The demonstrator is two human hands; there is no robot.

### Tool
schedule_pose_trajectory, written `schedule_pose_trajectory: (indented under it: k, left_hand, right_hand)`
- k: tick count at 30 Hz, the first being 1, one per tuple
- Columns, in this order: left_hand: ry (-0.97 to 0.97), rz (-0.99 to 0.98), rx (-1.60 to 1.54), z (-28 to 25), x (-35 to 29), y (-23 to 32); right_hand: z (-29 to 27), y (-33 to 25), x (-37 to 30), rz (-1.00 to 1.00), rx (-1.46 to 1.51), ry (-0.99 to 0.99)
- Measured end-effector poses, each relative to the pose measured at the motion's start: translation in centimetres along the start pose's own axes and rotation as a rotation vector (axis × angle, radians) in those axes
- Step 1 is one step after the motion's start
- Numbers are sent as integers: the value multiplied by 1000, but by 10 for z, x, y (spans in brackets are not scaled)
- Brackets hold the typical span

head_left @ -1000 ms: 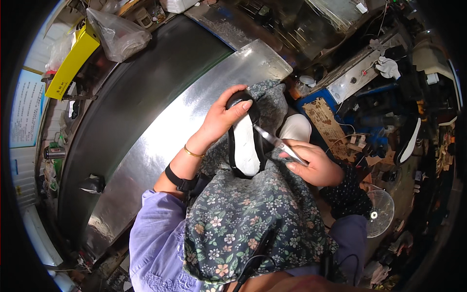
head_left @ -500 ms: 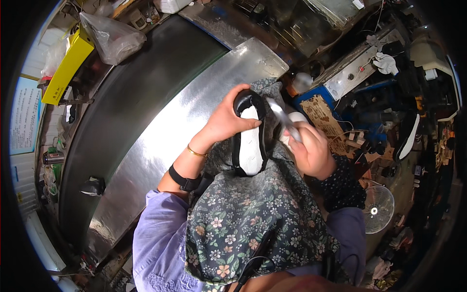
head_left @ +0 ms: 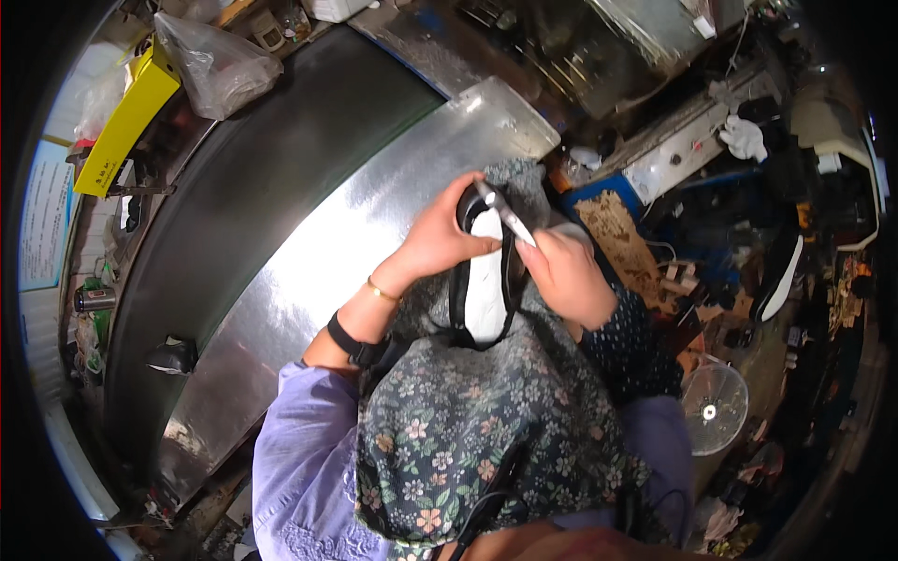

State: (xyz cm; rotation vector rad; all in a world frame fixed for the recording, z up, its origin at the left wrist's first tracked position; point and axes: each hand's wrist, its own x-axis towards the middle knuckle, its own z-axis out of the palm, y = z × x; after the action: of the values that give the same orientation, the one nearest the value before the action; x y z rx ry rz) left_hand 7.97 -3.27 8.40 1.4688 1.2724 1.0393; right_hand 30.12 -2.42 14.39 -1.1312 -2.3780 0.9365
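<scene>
A black shoe upper with a white insole (head_left: pixel 485 294) rests bottom up over my lap, on the floral apron (head_left: pixel 449 439). My left hand (head_left: pixel 440 234) grips it near its far end, the thumb lying across the white insole and the fingers around the outer side. In my right hand (head_left: pixel 571 280) is a silver metal hand tool (head_left: pixel 510 220). Its head lies over the black edge at the shoe's far end, close to my left fingertips. Whether the tool is a hammer or pincers I cannot make out.
A shiny metal ledge (head_left: pixel 309 243) runs beside a dark conveyor belt (head_left: pixel 234 178) on the left, where a small black shoe (head_left: pixel 173 355) lies. Another black shoe with a white sole (head_left: pixel 781 280) is at the right, above a round fan (head_left: pixel 714 409).
My right hand has swung the tool left and up from beside the shoe onto its far end. The left hand keeps its grip on the shoe.
</scene>
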Motion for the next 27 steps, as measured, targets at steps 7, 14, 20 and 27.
schedule_pose_trajectory:
  k: [7,14,20,27]
  left_hand:
    - [-16,-155,-126,-15,-4,-14]
    - [77,-10,-285,-31,-24,-14]
    - [142,-74,-60,-23,-25,20]
    - [-406,515,57,29,-1,50]
  right_hand:
    - [18,13,22,-68,-119,7]
    - [86,89,111,228,648,140]
    - [115,118,142,87,126,-91]
    - [-44,115,37,284,1282,-474]
